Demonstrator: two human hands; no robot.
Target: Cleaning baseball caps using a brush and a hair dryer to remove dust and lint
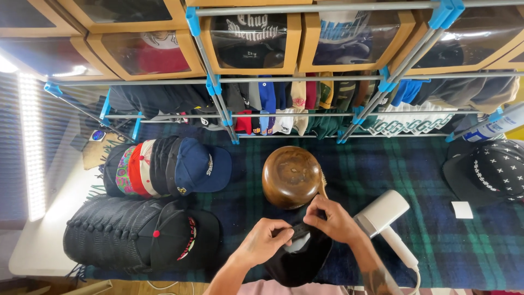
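black cap | pinched between left hand and right hand

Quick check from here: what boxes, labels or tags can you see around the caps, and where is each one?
Display boxes: top shelf row, tan frames, clear fronts, caps inside.
Paper tag: right on plaid cloth, small white square.
Cylinder label: far right, white with blue print.
No screens.

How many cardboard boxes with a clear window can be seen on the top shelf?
5 at least: far left, left with a red cap, middle, right of middle, far right. Others may be cut off by the edges.
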